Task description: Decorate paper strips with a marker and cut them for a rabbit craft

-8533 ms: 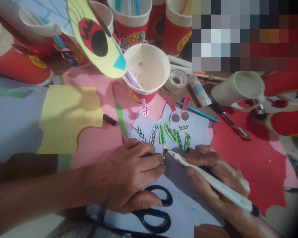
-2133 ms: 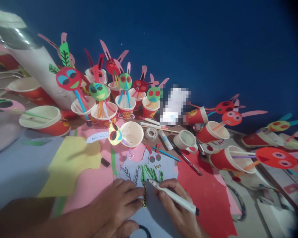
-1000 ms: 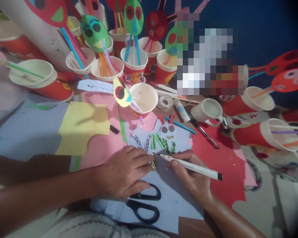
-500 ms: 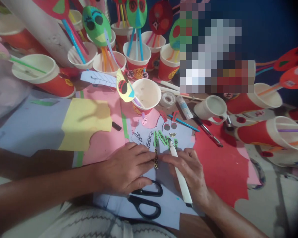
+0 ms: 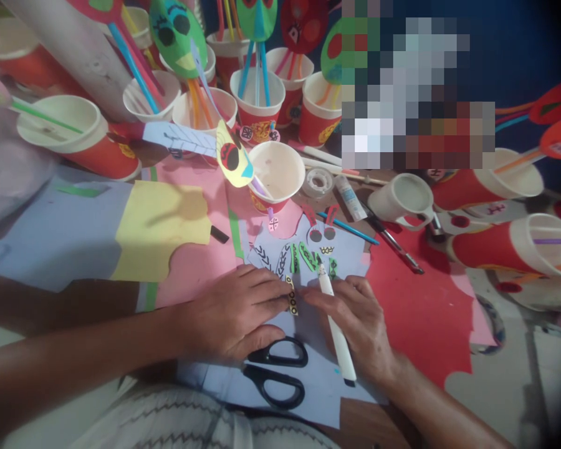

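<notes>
My left hand (image 5: 238, 308) lies flat on the blue paper (image 5: 308, 408), fingers stretched out, their tips at a narrow yellow paper strip (image 5: 293, 302) drawn with black circles. My right hand (image 5: 359, 318) holds a white marker (image 5: 335, 333) between its fingers. The marker's tip points away from me, and the index fingertip is close to the strip's right side. Small green cut-outs (image 5: 307, 255) with black marks lie just beyond the fingers, beside red eye-like pieces (image 5: 328, 231). Black-handled scissors (image 5: 283, 388) rest under my left thumb, blades hidden.
Red paper cups (image 5: 262, 118) holding straws and paper faces line the back. A white mug (image 5: 402, 196), tape roll (image 5: 318, 182), glue tube (image 5: 350, 198) and pens (image 5: 397, 243) lie at right. Red paper (image 5: 421, 312) and yellow paper (image 5: 161, 231) flank the blue sheet.
The yellow strip has turned slightly, and more of its far end shows past the left fingertips. Both hands stay nearly in place, and the marker remains in my right hand. The view shifts slightly.
</notes>
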Demonstrator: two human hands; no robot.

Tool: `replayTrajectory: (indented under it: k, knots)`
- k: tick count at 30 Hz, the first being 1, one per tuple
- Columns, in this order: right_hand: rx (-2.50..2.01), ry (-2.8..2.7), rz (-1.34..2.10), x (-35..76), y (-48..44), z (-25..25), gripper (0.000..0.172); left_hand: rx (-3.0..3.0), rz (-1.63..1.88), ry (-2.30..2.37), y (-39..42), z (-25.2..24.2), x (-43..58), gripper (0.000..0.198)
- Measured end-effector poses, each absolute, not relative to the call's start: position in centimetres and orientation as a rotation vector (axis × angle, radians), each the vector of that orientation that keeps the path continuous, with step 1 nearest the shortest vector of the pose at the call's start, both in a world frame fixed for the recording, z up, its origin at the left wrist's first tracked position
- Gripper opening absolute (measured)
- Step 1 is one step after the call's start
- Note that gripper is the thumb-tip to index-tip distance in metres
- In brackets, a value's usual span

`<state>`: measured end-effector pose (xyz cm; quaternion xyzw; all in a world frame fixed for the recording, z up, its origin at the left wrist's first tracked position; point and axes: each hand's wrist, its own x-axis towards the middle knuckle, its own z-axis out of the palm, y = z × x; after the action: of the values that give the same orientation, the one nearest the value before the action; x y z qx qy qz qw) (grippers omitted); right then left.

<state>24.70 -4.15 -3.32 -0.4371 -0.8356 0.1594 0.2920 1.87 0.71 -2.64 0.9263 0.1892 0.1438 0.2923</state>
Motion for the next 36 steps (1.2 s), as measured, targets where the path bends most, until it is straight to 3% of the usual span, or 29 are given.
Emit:
replayTrajectory:
  k: [5,17,30,36]
  knots:
    - [-1.149,-2.176,0.467,24.8,-4.2,-3.8,0.029,2.492,0.402,0.508,0.6,-2.8,2.0,0.032]
    - [-1.120,-2.310,0.424,24.6,-4.0,-3.2,0.021,2.441,0.467,0.514,0.9,-2.5,1.8,0.026]
    - [-1.129,-2.302,0.457,24.6,-3.9,-3.0,0.030,2.552,0.411,0.489,0.6,-2.6,2.0,0.027]
    - [-1.214,-2.004,0.547,25.1,-4.4,-4.0,0.028,2.537,0.432,0.483,0.6,-2.5,2.0,0.028]
